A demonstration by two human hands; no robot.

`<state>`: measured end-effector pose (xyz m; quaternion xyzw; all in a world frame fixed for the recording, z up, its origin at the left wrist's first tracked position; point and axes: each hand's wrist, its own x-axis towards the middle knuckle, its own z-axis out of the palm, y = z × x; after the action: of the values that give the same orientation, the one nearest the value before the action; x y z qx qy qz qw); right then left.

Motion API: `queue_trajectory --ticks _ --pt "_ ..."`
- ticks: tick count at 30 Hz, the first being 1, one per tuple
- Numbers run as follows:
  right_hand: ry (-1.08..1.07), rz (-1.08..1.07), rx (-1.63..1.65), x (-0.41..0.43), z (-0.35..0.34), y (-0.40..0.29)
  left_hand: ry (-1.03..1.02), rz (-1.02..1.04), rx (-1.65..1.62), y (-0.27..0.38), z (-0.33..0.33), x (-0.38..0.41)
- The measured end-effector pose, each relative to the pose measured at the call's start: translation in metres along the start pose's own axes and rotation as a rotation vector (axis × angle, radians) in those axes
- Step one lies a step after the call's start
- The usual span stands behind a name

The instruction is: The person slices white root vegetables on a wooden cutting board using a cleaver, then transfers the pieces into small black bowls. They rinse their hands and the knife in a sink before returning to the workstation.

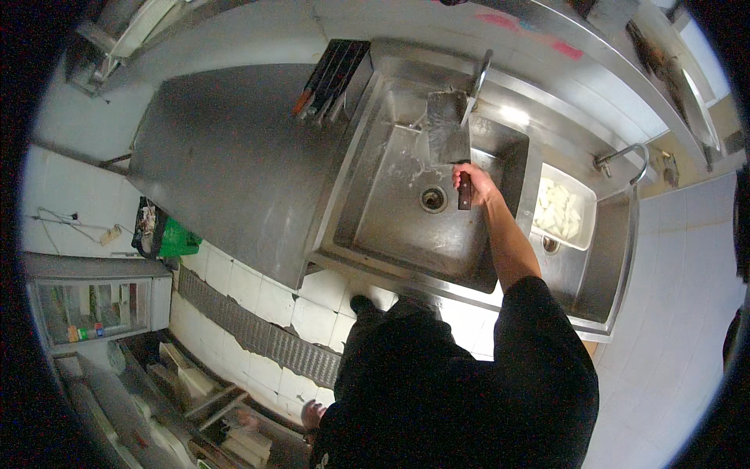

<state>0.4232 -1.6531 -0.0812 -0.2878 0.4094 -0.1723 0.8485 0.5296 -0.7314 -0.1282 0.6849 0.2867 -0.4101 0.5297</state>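
Observation:
My right hand (477, 180) grips the dark riveted handle of a cleaver (449, 129) over a large stainless steel sink (398, 228). The wide blade points away from me, beneath the tap (484, 73). A stream of water meets the blade near its right edge, and splashes show to its left. Below and left of the handle lies the sink's round drain (433, 200). Down at my left side hangs my left hand (314, 415), partly covered by my dark clothing. I see nothing in it, but its fingers are too unclear to read.
Left of the sink stretches a steel worktop (234, 152), with a knife rack (343, 73) holding several knives. A smaller sink (577, 272) at right holds a white plastic tub (590, 205) of pale cut pieces (556, 211). A second tap (630, 151) curves above. A floor grate (258, 322) runs behind me.

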Motion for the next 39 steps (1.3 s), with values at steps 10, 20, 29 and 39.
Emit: queue_trajectory --ticks 10,20,29,39 --pt "0.019 -0.264 -0.045 -0.034 0.001 0.040 0.060 -0.066 0.308 -0.029 0.038 -0.007" --pt "0.177 -0.292 -0.276 -0.061 -0.024 0.057 -0.212 0.224 0.422 0.049 0.019 0.034" --pt "0.164 -0.349 -0.344 -0.074 -0.030 0.052 -0.004 0.140 0.150 0.113 0.094 0.023" --pt "0.172 -0.378 -0.386 -0.078 -0.032 0.038 -0.111 0.277 0.270 0.036 0.042 0.031"
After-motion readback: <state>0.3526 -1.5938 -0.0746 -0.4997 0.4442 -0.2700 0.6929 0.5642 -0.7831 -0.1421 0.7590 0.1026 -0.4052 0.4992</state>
